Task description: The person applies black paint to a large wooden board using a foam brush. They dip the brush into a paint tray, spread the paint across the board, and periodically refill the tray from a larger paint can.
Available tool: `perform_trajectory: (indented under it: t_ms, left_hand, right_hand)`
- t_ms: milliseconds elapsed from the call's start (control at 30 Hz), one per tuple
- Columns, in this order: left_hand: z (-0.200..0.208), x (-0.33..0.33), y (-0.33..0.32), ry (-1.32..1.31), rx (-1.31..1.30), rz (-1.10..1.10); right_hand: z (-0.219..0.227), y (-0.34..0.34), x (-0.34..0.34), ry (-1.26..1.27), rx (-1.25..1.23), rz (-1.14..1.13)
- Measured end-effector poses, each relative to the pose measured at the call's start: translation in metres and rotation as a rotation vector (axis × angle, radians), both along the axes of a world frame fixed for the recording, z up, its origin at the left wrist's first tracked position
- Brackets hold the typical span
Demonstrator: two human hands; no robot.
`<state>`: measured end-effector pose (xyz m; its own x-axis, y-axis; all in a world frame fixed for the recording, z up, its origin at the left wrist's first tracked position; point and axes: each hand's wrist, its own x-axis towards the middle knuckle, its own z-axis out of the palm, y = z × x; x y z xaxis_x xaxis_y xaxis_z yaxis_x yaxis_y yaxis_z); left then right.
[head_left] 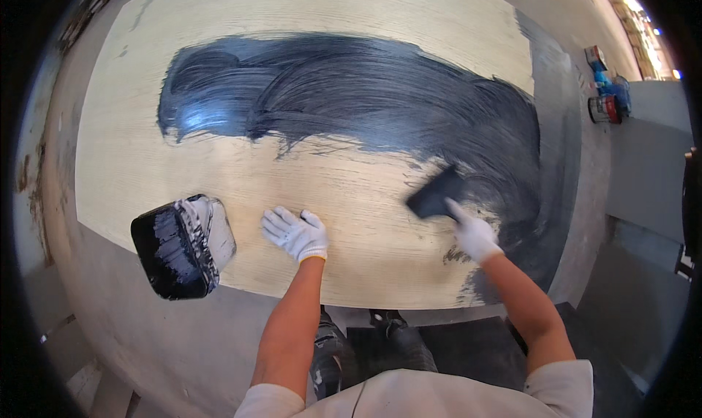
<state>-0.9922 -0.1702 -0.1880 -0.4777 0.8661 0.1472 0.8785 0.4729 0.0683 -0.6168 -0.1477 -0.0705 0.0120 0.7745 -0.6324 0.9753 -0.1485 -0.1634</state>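
Note:
A pale wood-grained board (pixel 219 169) lies flat in front of me, with a broad band of dark, streaky coating (pixel 344 89) across its middle and down its right side. My right hand (pixel 477 236), in a white knit glove, grips a flat black spreader (pixel 434 193) at the lower edge of the coating. Both are slightly blurred. My left hand (pixel 296 233), gloved too, rests on bare wood with its fingers spread, holding nothing. To its left, a black tub (pixel 170 253) with dark coating inside and whitish smears on one side stands at the board's near edge.
Dark-smeared surface (pixel 557 147) extends beyond the board's right edge. Several small cans, one a red and black can (pixel 604 110), stand at the far right beside a grey panel (pixel 649 177). Dark sheets (pixel 461 348) lie below the near edge, beside my legs.

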Motion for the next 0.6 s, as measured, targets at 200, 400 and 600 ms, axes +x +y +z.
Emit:
perform_trajectory:
  t_ms: [200, 400, 600]
  left_hand:
    - [0.01, -0.02, -0.008, -0.072, -0.187, 0.066]
    - [0.037, -0.078, -0.076, -0.701, -0.234, -0.302]
    - [0.073, -0.143, -0.179, -2.003, 0.446, 0.749]
  right_hand:
    - [0.012, -0.174, 0.139, 0.019, -0.209, -0.599]
    - [0.025, -0.118, -0.056, 0.45, -0.147, -0.685]
    - [0.167, -0.001, -0.331, 0.36, 0.258, 0.329]
